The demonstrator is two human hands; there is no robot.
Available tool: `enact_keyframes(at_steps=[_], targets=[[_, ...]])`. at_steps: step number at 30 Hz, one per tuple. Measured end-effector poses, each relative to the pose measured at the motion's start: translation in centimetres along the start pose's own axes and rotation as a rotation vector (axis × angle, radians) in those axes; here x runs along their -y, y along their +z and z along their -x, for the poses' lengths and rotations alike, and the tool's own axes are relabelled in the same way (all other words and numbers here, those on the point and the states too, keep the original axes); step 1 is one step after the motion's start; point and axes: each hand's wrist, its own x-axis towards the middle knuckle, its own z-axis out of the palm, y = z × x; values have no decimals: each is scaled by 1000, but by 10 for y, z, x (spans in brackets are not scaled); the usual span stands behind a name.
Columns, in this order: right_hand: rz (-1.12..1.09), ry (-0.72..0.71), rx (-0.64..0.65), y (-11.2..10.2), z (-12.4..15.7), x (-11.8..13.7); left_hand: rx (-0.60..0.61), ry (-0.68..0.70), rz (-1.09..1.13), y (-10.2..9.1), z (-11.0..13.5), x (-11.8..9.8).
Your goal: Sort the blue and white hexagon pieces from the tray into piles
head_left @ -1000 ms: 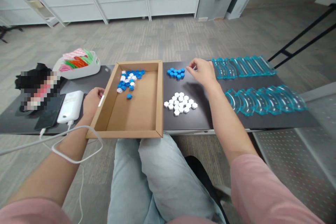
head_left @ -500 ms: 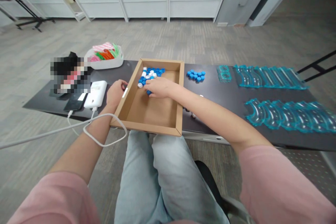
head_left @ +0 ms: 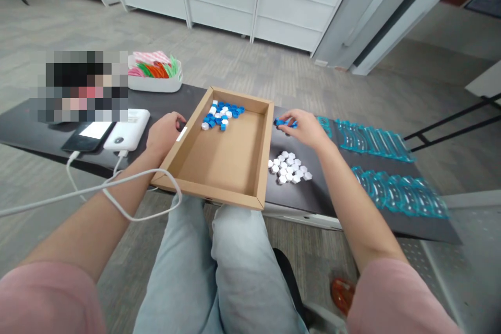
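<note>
My right hand [head_left: 305,128] is over the blue hexagonal pieces [head_left: 279,122] on the table, right of the cardboard box [head_left: 219,200]. Its thumb and fingers come together around a blue piece and partly cover the group. My left hand [head_left: 165,133] lies against the box's left side with its fingers curled in; whatever they may hold is hidden. Inside the box, a mix of blue and white pieces [head_left: 223,114] sits toward the far left corner. Several white hexagonal pieces [head_left: 289,168] form a cluster on the table below my right hand.
Teal clear plastic parts [head_left: 399,193] lie in rows on the right. A white power bank [head_left: 127,130] with cables and a black phone [head_left: 88,137] are on the left. Behind them stands a white basket [head_left: 156,84] of colourful items. A white cable loops over my left forearm.
My right hand has left the box and moved right to the blue pieces on the table. The white cluster has come into view. My left hand stays by the box; the head view has turned.
</note>
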Motion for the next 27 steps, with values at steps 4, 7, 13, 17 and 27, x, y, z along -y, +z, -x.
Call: enact_keyframes(at_steps=[4, 7, 13, 17, 27], targets=[[191, 8, 88, 12, 3, -12, 1, 12, 3, -1, 1, 0], [247, 17, 68, 9, -2, -7, -1, 17, 4, -1, 2, -1], [91, -134, -46, 18, -36, 44, 28, 15, -15, -4, 1, -4], [204, -280, 192, 61, -71, 107, 25, 25, -21, -2, -1, -2], [431, -437, 433, 106, -81, 159, 24, 45, -22, 2, -1, 0]])
